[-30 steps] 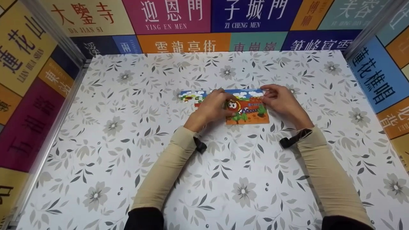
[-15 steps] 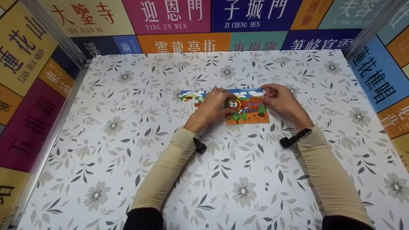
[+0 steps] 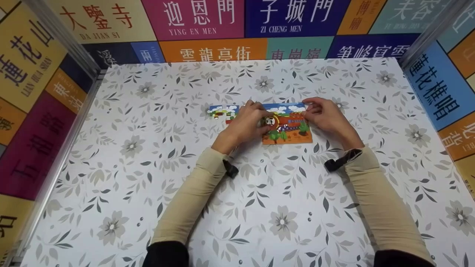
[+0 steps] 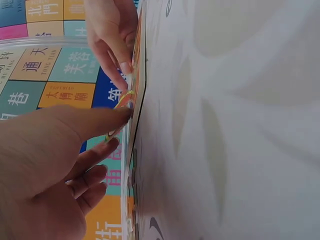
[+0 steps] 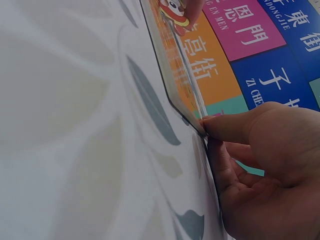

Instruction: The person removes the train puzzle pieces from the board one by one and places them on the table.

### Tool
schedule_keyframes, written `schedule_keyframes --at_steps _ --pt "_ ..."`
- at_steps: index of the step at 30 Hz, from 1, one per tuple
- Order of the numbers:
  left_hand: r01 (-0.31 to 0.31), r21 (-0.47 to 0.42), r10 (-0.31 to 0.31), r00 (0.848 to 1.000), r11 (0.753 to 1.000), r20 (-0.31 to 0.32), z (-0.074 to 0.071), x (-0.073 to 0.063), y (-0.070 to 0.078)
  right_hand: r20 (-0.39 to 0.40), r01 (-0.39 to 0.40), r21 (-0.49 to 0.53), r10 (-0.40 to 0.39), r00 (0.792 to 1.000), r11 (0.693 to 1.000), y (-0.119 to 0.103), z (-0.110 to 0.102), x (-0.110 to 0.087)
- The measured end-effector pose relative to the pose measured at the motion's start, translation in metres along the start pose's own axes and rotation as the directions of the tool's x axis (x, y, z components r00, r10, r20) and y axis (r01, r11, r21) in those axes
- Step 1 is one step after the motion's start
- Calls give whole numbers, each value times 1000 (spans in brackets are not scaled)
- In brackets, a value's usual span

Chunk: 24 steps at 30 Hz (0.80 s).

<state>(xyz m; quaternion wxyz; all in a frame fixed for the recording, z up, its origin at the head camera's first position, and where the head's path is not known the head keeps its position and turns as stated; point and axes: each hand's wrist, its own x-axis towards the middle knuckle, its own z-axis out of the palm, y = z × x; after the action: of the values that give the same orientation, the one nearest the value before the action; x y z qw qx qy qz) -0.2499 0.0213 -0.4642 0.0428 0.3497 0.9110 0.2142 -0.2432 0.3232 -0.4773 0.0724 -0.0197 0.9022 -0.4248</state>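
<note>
A jigsaw puzzle (image 3: pixel 291 138) with a cartoon train, blue sky and orange ground lies flat on the table. My left hand (image 3: pixel 245 124) reaches over its left side and pinches a puzzle piece (image 5: pixel 175 14) bearing the train's face between thumb and fingers. That piece stands tilted against the puzzle in the left wrist view, its yellow and red edge showing. My right hand (image 3: pixel 324 115) holds the puzzle's right edge, thumb at the corner in the right wrist view. The left hand hides part of the puzzle's left side.
Left of the left hand, several joined cloud and sky pieces (image 3: pixel 225 111) lie on the table, partly covered by that hand. The table (image 3: pixel 259 207) has a floral cover. Printed panels (image 3: pixel 207 22) stand along its back and sides.
The left hand and the face piece have shifted very slightly. The right hand and the puzzle look unmoved.
</note>
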Motion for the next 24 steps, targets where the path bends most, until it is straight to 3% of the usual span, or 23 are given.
schedule_keyframes --at_steps 9,17,24 --pt "-21 29 21 1000 999 -2 0 0 -2 2 -23 1 23 1000 1000 -1 0 0" --pt "-92 14 93 991 996 -94 -1 -3 -9 6 -8 -6 8 1000 1000 1 0 0" --pt "-97 17 99 983 995 -152 -6 -6 -15 17 0 -17 0 1000 1000 0 -2 -1"
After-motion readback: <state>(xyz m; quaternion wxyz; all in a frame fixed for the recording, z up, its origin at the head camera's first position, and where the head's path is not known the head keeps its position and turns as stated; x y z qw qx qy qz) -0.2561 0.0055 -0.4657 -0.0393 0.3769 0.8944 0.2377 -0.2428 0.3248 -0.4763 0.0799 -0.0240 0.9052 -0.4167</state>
